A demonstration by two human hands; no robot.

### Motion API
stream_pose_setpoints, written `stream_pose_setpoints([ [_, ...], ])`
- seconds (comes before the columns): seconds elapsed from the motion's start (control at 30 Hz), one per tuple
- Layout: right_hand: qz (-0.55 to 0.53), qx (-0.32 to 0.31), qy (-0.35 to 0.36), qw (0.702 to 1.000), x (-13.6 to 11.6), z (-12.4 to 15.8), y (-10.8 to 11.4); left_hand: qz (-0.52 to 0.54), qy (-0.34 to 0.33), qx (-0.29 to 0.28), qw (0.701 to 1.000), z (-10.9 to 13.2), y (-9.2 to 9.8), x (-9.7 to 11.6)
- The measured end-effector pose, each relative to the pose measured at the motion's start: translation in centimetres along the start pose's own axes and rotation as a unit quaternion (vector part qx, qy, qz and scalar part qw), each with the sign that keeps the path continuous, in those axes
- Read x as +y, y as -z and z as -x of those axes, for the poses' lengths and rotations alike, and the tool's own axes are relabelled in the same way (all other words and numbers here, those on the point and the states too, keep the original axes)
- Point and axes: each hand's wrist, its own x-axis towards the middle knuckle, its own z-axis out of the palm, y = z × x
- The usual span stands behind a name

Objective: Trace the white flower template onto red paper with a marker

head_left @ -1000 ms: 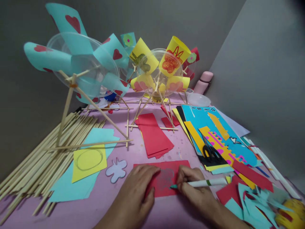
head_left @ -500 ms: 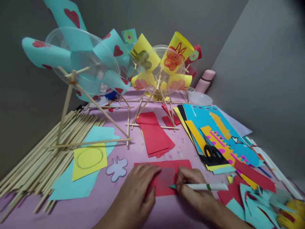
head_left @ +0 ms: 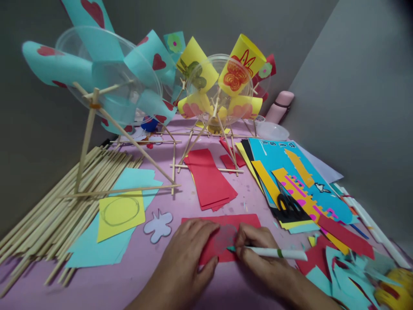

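– Far left, what's there?
– Pile of sticks, near ends running to the frame edge. Blue pinwheel stands over it; top blade cut off by the frame.
– Next?
– Blue sheets, partly covered by a yellow sheet with a ring drawn on it. Then a pale cutout, butterfly-shaped, flat on the table.
– Left hand?
– Left hand is laid on the red card, fingers extended, thumb apart. It hides the card's left part. Forearm cut off at the bottom.
– So the card's where?
– On the table, front centre, between and under both hands. Round greyish patch on it; can't tell if drawn or a clear disc. Red strips lie just beyond.
– Right hand?
– Right hand closed round a white pen, green tip at the patch's lower edge. Fingers hide the barrel's front; can't tell if the tip touches.
– Further right?
– Scissors, blades hard to make out. Scraps, tangled. Corner: yellow thing, cropped, can't identify.
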Motion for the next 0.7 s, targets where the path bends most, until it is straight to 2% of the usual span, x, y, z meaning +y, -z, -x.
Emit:
stream_pose_setpoints([
  [0.47, 0.032, -0.017, 0.002, 0.999, -0.30, -0.06, 0.00, 0.002, -0.001, -0.002, 1.000, 0.09, -0.04, -0.01],
  [0.7, 0.009, 0.003, 0.013, 1.000, -0.01, 0.01, 0.08, 0.000, -0.001, 0.003, 1.000, 0.13, -0.01, 0.04],
])
